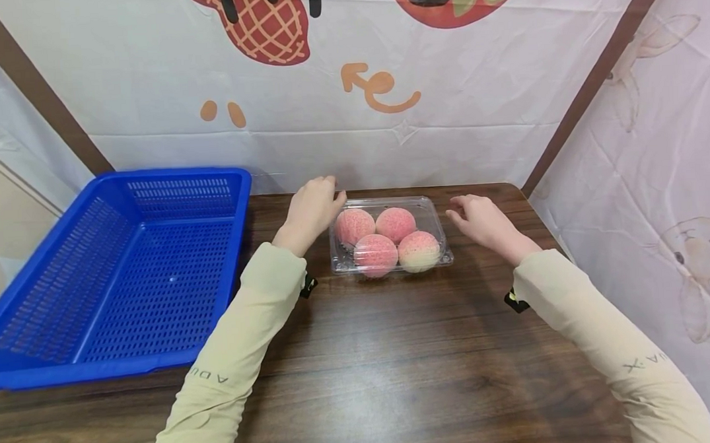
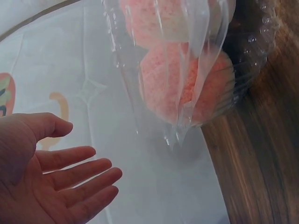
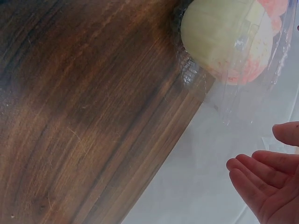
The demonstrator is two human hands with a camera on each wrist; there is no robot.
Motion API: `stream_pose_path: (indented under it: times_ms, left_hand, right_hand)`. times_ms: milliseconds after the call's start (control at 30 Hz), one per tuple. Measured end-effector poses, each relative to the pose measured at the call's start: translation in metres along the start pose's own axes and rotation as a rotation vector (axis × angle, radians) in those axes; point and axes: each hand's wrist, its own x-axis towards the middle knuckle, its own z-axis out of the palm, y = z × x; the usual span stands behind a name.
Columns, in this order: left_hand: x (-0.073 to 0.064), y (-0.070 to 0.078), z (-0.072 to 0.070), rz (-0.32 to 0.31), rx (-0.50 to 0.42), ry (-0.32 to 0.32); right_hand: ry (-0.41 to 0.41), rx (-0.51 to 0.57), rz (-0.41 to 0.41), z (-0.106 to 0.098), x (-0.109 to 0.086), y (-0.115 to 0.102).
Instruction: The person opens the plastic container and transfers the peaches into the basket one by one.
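Note:
A clear plastic box (image 1: 427,209) sits near the far edge of the brown table, with several round pink-and-cream peaches (image 1: 375,255) inside. My left hand (image 1: 311,210) is at the box's upper left side, its fingers extended and holding nothing. In the left wrist view, a gap shows between that hand (image 2: 60,177) and the ridged plastic wall. Off to the right of the box, my right hand (image 1: 484,221) hovers with relaxed fingers turned toward it. The right wrist view shows a pale peach (image 3: 219,35) through the plastic, above that hand's loose fingers (image 3: 254,184).
A large blue plastic basket (image 1: 167,282) with slotted walls stands on the left of the table (image 1: 361,373). Behind the table hangs a white printed cloth (image 1: 480,90), and another cloth with rabbit drawings (image 1: 707,252) borders the right side.

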Motion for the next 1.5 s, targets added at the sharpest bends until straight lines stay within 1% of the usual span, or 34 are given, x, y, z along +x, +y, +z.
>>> stream_pose_path:
  times_ms: [200,433,633,833,1100,1233,1400,1500]
  left_hand:
    - [-0.006,0.001,0.001,-0.008,-0.029,-0.005]
    - [-0.012,-0.004,0.007,-0.027,-0.085,0.0]
    - [-0.016,-0.005,0.01,-0.031,-0.123,0.028]
    - [-0.022,-0.004,0.012,-0.03,-0.161,0.07]
    - [-0.029,-0.005,0.015,-0.038,-0.209,0.127]
    - [-0.032,-0.006,0.017,-0.059,-0.227,0.13]
    - [-0.035,-0.006,0.02,-0.085,-0.272,0.131]
    - [-0.036,-0.006,0.021,-0.097,-0.298,0.128]
  right_hand:
    - [0.012,0.005,-0.023,0.003,-0.003,0.002]
    - [0.031,0.014,-0.046,0.007,-0.008,0.004]
    - [0.04,0.027,-0.054,0.011,-0.011,0.004]
    - [0.052,0.052,-0.063,0.013,-0.014,0.005]
    - [0.065,0.109,-0.052,0.02,-0.016,0.007]
    - [0.073,0.143,-0.034,0.023,-0.017,0.007]
    - [0.092,0.193,-0.014,0.025,-0.019,0.008]
    - [0.088,0.214,0.0,0.028,-0.02,0.008]
